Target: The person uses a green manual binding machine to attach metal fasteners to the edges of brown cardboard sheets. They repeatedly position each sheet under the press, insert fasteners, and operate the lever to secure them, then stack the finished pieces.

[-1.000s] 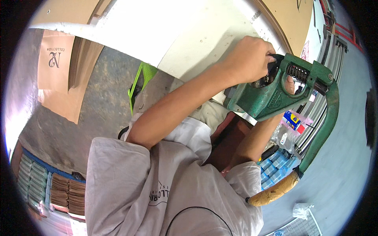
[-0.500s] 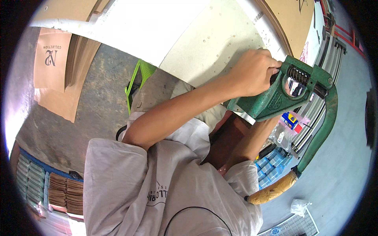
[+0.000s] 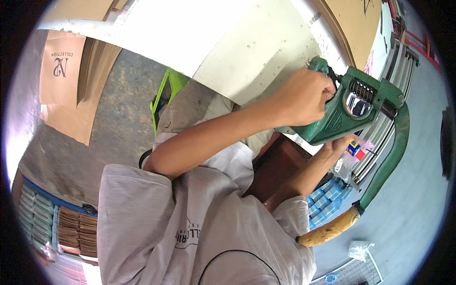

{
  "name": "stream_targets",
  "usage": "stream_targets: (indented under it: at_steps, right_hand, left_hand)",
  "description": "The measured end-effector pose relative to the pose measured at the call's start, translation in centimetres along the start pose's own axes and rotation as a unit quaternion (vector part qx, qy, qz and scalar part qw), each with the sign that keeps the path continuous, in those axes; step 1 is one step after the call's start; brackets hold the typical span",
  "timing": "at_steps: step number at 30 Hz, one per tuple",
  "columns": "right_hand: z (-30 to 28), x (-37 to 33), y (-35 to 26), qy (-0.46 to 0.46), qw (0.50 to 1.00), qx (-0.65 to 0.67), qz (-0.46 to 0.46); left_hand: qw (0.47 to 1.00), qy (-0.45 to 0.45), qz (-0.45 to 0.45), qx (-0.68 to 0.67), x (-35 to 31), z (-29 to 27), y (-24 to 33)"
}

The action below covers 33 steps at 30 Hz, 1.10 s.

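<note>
**Left hand (image 3: 306, 97) and right hand (image 3: 341, 142) at a green lever press (image 3: 332, 124)**

The press stands at the near edge of the white tabletop (image 3: 268, 59), well to the right, with its coil spring (image 3: 362, 90) exposed. Its curved green lever (image 3: 401, 142) runs down past that edge to a grip wrapped in yellow-brown tape (image 3: 330, 230); neither hand is on it.

The left hand lies over the press's left side, fingers curled together in a loose fist against the body; whether they clamp anything small cannot be told. The right hand is at the lower side of the press, its fingers mostly hidden behind the green body, so its grip cannot be told.

Just beside the right hand is a blue-and-yellow can (image 3: 354, 147) with a red cap, close to a clear plastic bag (image 3: 345, 167). Brown cardboard sheets (image 3: 358, 28) lie beyond the press. Off the tabletop's near edge, a bright-green plastic seat (image 3: 177, 81) shows in part.
</note>
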State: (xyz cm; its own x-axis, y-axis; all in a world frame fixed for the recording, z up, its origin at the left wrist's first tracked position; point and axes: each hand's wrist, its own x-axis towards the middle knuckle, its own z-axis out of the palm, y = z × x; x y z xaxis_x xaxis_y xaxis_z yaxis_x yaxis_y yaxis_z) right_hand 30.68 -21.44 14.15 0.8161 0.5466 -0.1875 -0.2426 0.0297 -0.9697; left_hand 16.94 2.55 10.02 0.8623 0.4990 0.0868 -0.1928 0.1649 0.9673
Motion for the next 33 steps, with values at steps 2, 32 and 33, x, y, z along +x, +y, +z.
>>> stream_targets:
  at_steps: [2,32,33]
  right_hand:
    - [1.8,0.5,-1.0,0.032,0.999,-0.007,0.016]
    - [-0.8,1.7,1.5,0.211,0.911,-0.282,-0.217]
    - [-0.6,1.2,1.8,0.229,0.919,-0.246,-0.203]
  left_hand:
    - [0.998,0.047,0.027,-0.017,-1.6,-0.1,0.1]
    - [0.995,0.037,0.059,0.071,4.3,-0.1,-0.3]
    - [0.99,0.04,0.057,0.119,4.3,0.2,0.0]
